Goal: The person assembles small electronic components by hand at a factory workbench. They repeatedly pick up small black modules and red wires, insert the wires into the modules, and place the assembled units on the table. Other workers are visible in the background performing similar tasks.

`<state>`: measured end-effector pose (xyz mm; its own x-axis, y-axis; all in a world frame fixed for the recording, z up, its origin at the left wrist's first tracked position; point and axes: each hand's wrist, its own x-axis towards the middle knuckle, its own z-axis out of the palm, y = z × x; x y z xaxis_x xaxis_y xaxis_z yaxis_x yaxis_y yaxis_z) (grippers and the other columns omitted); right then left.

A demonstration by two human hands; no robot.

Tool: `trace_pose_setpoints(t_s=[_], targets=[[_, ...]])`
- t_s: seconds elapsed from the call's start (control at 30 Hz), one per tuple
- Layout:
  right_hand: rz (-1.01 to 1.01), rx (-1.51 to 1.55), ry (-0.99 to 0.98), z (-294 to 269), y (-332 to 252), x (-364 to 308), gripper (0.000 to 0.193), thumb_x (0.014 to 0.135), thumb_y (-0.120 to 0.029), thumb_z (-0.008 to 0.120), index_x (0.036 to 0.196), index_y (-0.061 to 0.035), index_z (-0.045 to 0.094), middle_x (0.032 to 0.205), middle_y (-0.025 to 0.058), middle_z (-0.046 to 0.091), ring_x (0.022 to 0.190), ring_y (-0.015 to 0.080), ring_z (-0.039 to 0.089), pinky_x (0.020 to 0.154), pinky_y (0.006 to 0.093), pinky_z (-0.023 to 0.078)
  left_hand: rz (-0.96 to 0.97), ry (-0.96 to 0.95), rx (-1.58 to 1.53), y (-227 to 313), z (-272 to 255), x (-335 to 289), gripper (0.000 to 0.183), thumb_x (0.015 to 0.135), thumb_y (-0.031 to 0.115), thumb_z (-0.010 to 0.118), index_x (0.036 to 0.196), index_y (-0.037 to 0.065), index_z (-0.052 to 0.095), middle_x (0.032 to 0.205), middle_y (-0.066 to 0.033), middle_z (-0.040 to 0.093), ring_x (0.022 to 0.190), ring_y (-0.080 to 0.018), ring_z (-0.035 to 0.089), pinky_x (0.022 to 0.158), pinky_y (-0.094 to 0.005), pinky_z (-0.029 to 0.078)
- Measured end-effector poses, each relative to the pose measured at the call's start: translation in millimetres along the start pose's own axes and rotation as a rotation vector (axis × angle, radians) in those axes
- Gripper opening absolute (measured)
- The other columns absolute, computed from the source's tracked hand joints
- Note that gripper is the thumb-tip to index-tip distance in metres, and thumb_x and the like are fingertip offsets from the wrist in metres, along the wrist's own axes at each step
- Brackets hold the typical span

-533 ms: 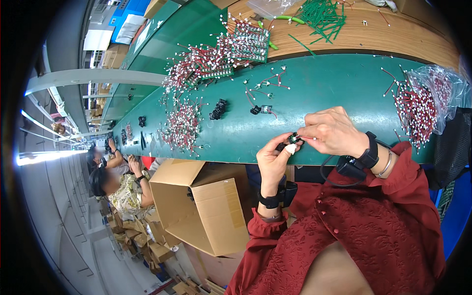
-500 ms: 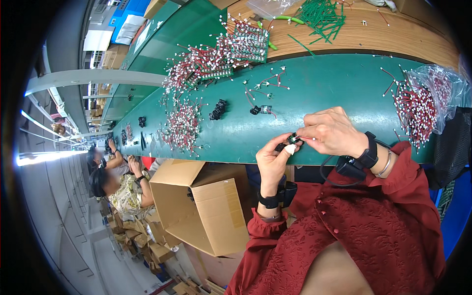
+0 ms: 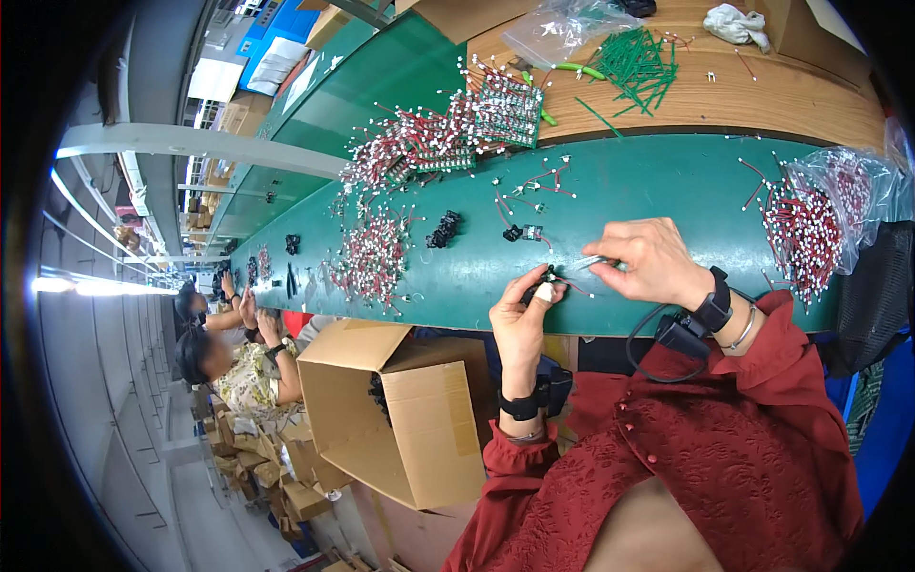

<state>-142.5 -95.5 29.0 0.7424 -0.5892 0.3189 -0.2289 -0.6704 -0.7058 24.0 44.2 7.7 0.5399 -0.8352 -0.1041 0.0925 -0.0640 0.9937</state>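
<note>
My left hand (image 3: 519, 319) pinches a small black part (image 3: 549, 274) just above the near edge of the green bench. A white cover sits on that thumb. Out of the part trails a short red wire (image 3: 578, 288). To its right, my right hand (image 3: 650, 259) grips a thin silver tool that looks like tweezers (image 3: 585, 261), its tip pointing toward the part. Beyond my hands lies a small circuit board (image 3: 530, 233) with a black piece attached. Farther left is a cluster of black parts (image 3: 444, 230).
Red-wired connectors (image 3: 374, 253) lie heaped left, near wired circuit boards (image 3: 508, 110). More connectors (image 3: 803, 224) spill from a plastic bag (image 3: 863, 195) at right. Green strips (image 3: 634, 71) rest on the wooden surface behind. An open cardboard box (image 3: 434, 429) stands below the bench; two people sit farther left.
My right hand has drawn back from the black part, and the silver tool now shows in its fingers. My left hand still pinches the part. The whole view has shifted slightly.
</note>
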Motion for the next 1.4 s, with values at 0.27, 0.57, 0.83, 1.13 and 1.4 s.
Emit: trace_pose_setpoints(t_s=[0.27, 0.57, 0.83, 1.13, 1.4], targets=[[0.249, -0.023, 0.065, 1, 12, 38, 0.02, 0.075, -0.019, 0.067, 0.09, -0.0073, 0.07, 0.082, 0.0092, 0.066, 0.072, 0.029, 0.065, 0.063, 0.0386, 0.049, 0.178, 0.107, 0.229, 0, 3, 22, 0.035, 0.087, -0.008, 0.055, 0.121, -0.004, 0.056, 0.115, -0.0141, 0.059, 0.081, -0.0166, 0.067, 0.063, -0.0234, 0.057], [0.223, -0.075, -0.046, 41, 10, 90, 0.019, 0.075, -0.021, 0.069, 0.086, -0.0059, 0.067, 0.088, 0.0143, 0.066, 0.083, 0.034, 0.064, 0.07, 0.0453, 0.05, 0.141, 0.165, -0.023, 2, 3, 7, 0.015, 0.092, 0.0, 0.053, 0.105, -0.004, 0.059, 0.095, -0.0114, 0.063, 0.068, -0.0136, 0.063, 0.059, -0.0255, 0.055], [0.251, -0.195, -0.115, 41, 11, 90, 0.018, 0.07, -0.018, 0.068, 0.077, -0.0013, 0.063, 0.08, 0.0191, 0.066, 0.08, 0.0382, 0.065, 0.066, 0.0464, 0.052, 0.09, 0.085, 0.174, -1, 9, 29, 0.014, 0.091, -0.002, 0.053, 0.102, -0.004, 0.062, 0.09, -0.0092, 0.067, 0.081, -0.0134, 0.065, 0.074, -0.0239, 0.052], [0.468, 0.971, -0.271, -1, 15, 62, 0.015, 0.08, -0.008, 0.067, 0.093, -0.0028, 0.063, 0.073, -0.0003, 0.063, 0.056, 0.0013, 0.05, 0.046, 0.0154, 0.033, -0.005, 0.001, -0.264, 22, 16, 17, 0.018, 0.094, 0.009, 0.054, 0.104, -0.005, 0.06, 0.089, -0.0121, 0.063, 0.064, -0.0123, 0.059, 0.052, -0.022, 0.046], [0.391, 1.195, -0.26, -5, 21, 28, 0.023, 0.08, -0.004, 0.07, 0.102, 0.0021, 0.065, 0.09, 0.0034, 0.064, 0.083, 0.0097, 0.06, 0.077, 0.0233, 0.048, -0.137, -0.192, -0.418, 16, 51, 21, 0.021, 0.094, 0.019, 0.057, 0.099, -0.001, 0.06, 0.088, -0.011, 0.064, 0.065, -0.0135, 0.058, 0.052, -0.0236, 0.044]])
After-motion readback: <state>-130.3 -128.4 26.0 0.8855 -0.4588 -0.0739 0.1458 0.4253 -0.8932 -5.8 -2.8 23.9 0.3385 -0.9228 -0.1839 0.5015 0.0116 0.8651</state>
